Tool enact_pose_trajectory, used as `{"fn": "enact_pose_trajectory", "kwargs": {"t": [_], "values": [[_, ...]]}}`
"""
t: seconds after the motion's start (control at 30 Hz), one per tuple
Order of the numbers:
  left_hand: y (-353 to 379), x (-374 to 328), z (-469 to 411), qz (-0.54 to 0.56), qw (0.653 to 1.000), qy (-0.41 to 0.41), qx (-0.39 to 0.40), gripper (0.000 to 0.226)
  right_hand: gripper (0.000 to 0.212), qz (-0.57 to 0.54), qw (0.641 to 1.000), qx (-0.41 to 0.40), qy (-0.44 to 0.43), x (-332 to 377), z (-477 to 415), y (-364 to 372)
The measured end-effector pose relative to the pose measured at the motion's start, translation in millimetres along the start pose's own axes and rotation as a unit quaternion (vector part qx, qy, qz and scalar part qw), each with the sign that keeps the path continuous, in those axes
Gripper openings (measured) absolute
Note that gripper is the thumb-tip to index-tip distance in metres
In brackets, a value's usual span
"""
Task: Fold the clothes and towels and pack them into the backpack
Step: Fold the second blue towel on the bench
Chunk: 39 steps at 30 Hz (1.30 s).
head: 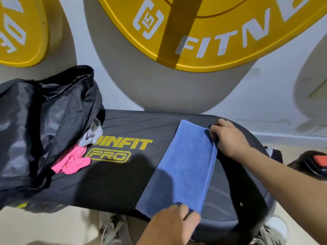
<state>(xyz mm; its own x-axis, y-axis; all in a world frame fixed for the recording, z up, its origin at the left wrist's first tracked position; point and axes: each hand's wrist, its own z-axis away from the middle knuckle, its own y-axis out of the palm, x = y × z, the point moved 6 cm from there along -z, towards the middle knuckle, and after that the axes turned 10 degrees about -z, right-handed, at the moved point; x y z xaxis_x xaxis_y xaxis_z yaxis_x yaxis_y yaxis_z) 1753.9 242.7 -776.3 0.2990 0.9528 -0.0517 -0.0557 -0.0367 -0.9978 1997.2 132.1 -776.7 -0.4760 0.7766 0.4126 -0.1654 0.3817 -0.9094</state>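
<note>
While the left hand (175,221) grips one towel (182,165) end, the right hand (228,137) pinches the other.

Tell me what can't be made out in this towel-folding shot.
Head view only.
Backpack interior: hidden by its own dark flap.
Pink garment and grey garment: partly inside the backpack, type unclear.
Blue towel near corner: covered by the left hand.
Yellow plate lettering: cut by the top edge.
</note>
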Motion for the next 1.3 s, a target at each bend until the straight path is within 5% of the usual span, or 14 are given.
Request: {"fn": "enact_pose_trajectory", "kwargs": {"t": [0.17, 0.27, 0.33, 0.4, 0.5, 0.67, 0.83, 0.97, 1.1, 1.2, 1.3], "values": [[19.6, -37.2, -1.5, 0.057, 0.996, 0.075, 0.001, 0.015, 0.021, 0.012, 0.986, -0.049, 0.161, -5.4, -0.8, -25.0], [32.9, -39.8, -6.2, 0.09, 0.994, 0.065, 0.017, 0.032, 0.019, -0.06, 0.992, -0.072, 0.084, 27.6, 10.5, -23.8], [29.5, -23.0, -7.7, 0.131, 0.99, -0.007, -0.055, 0.031, 0.026, -0.092, 0.995, -0.011, -0.023, 66.6, 25.1, 0.8], [17.0, 9.4, -2.3, 0.172, 0.969, -0.125, -0.126, 0.032, 0.059, -0.064, 0.992, 0.087, -0.061, 94.4, 42.0, 36.4], [12.3, 41.1, 9.9, 0.058, 0.971, -0.199, -0.115, 0.038, 0.083, 0.003, 0.991, 0.135, -0.021, 99.3, 55.8, 74.1], [31.7, 45.0, 34.3, 0.0, 0.969, -0.238, -0.067, 0.048, 0.073, 0.035, 0.994, 0.101, -0.002, 100.0, 56.0, 86.3], [22.3, 41.3, 40.4, 0.061, 0.964, -0.232, -0.116, 0.038, 0.062, -0.003, 0.996, 0.087, 0.002, 101.5, 57.6, 77.0], [24.8, 45.1, 58.3, 0.169, 0.93, -0.306, -0.113, 0.038, 0.051, -0.107, 0.989, -0.044, 0.095, 94.8, 81.4, 44.8], [22.8, 51.0, 69.9, 0.18, 0.902, -0.391, -0.041, 0.027, 0.044, -0.192, 0.933, -0.149, 0.267, 79.4, 146.2, 26.6], [18.2, 55.8, 76.8, 0.214, 0.879, -0.422, -0.064, 0.022, 0.037, -0.226, 0.888, -0.148, 0.371, 73.3, 197.1, 34.7], [20.2, 58.0, 79.4, 0.214, 0.879, -0.423, -0.046, 0.024, 0.035, -0.21, 0.889, -0.127, 0.386, 77.1, 220.2, 44.7]]}}
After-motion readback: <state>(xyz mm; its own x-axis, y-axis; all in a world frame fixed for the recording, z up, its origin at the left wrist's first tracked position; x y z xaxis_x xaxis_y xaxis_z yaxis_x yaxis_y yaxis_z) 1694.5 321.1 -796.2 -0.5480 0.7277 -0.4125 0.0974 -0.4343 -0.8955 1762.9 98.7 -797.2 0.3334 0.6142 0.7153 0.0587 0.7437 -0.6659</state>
